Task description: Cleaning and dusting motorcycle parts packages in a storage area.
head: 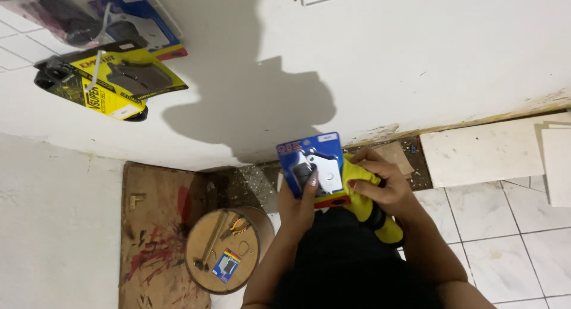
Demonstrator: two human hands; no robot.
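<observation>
My left hand (297, 203) holds a blue blister pack (311, 168) with a dark and white part under clear plastic. My right hand (380, 183) grips a yellow cloth (364, 197) pressed against the pack's right edge. Both hands are raised in front of a white wall, above my dark clothing.
Yellow and blue packaged parts (113, 77) hang on wall hooks at the upper left. Below stands a round wooden stool (223, 249) bearing small tools and a small pack. A paint-stained wooden board (151, 237) lies beside it. White floor tiles (505, 226) are at the right.
</observation>
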